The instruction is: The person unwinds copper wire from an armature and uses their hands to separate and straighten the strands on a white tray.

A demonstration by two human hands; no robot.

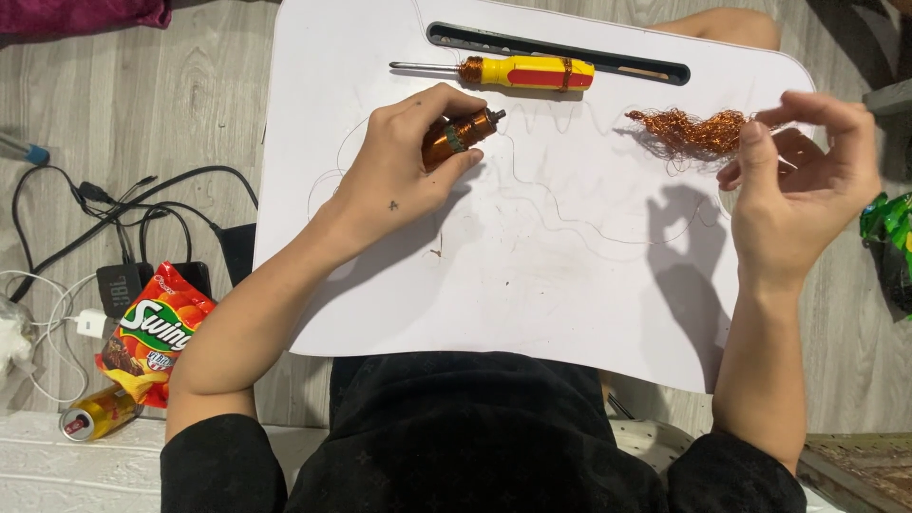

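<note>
My left hand [404, 161] grips a small motor rotor wound with copper wire [461, 136], its shaft pointing right, just above the white lap table [494, 285]. A thin strand of wire [560, 211] runs in waves from the rotor across the table toward my right hand [807, 185]. That hand is raised at the right edge, thumb and fingers pinched on the fine strand. A tangled clump of copper wire [693, 131] lies on the table just left of its fingers.
A yellow and red screwdriver [513, 71] lies at the table's far side, beside a long dark slot [570, 49]. On the floor to the left are black cables [114, 204], an orange snack bag [152, 332], a can [90, 418] and a white charger [90, 323].
</note>
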